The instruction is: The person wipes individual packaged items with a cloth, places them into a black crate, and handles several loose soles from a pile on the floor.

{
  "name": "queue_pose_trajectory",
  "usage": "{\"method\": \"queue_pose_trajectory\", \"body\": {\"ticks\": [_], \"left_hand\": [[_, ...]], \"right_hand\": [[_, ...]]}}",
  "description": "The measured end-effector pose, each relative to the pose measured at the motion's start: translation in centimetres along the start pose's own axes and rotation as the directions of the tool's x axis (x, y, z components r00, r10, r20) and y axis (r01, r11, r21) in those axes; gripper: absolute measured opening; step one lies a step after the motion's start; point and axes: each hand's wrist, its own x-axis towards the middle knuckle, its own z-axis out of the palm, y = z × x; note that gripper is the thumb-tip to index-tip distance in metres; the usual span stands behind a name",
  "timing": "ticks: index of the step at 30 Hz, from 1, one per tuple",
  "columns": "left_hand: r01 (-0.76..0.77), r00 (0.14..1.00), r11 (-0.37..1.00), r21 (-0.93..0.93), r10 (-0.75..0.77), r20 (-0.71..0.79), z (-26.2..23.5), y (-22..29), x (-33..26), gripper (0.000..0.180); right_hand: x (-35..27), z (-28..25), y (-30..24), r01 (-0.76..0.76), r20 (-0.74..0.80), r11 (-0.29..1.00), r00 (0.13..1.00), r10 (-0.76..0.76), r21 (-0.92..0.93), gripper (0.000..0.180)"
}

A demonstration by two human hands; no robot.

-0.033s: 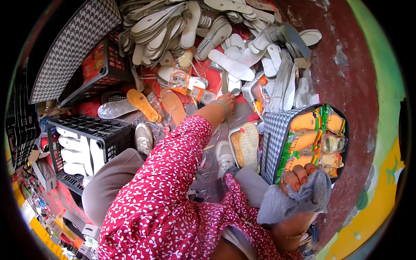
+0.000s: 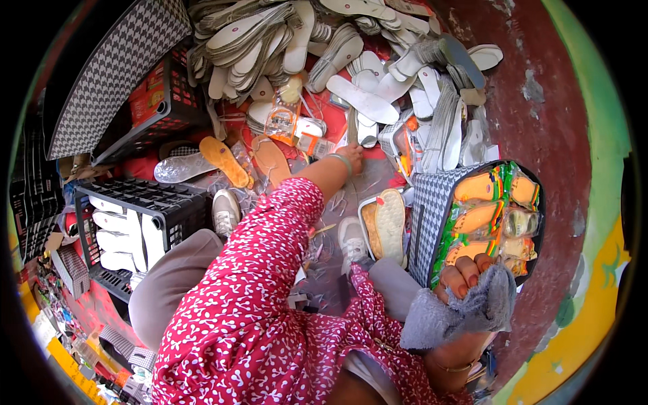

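Note:
My left hand [image 2: 352, 156] reaches forward to the floor, its fingers curled beside the lower end of a thin grey insole edge [image 2: 352, 127]. What lies between the fingers is hidden. A clear packet [image 2: 314, 145] with an orange print is just left of it. Close to me at the right, my right hand [image 2: 466, 275] is closed over a bunched grey cloth [image 2: 466, 312]. Past that hand stands a houndstooth-patterned bag [image 2: 426, 219] filled with packaged orange insoles [image 2: 474, 217]. Between my left hand and the bag, a cream textured insole [image 2: 390, 223] leans near my shoe.
Piles of white insoles [image 2: 253, 37] spread across the far floor. Black plastic crates [image 2: 182, 206] stand at the left, one holding white insoles [image 2: 116, 239]. Orange insoles [image 2: 226, 162] lie near my left shoe [image 2: 225, 212]. A maroon wall [image 2: 560, 142] bounds the right side.
My left forearm and hand have shifted very slightly to the left. My right hand keeps its grip on the grey cloth.

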Motion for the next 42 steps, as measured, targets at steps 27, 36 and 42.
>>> {"method": "queue_pose_trajectory", "body": {"ticks": [27, 36, 42], "left_hand": [[-0.761, 0.571, -0.371, -0.533, -0.773, -0.277, -23.1, 5.1, -31.0, 0.008], [-0.684, 0.567, -0.266, -0.679, -0.78, -0.266, -25.1, 13.3, -41.0, 0.012], [-0.712, 0.702, -0.676, -0.19, -0.678, -0.218, -23.7, 15.3, -42.9, 0.039]], "right_hand": [[-1.0, -3.1, 0.3, 0.392, 0.329, 0.869, 0.898, -0.291, -0.301, 0.02], [-6.6, 3.6, 10.5, 0.101, 0.515, 0.842, 0.827, 0.225, -0.53, 0.024], [-5.9, 4.0, 13.7, 0.081, 0.496, 0.794, 0.818, 0.292, -0.602, 0.022]]}}
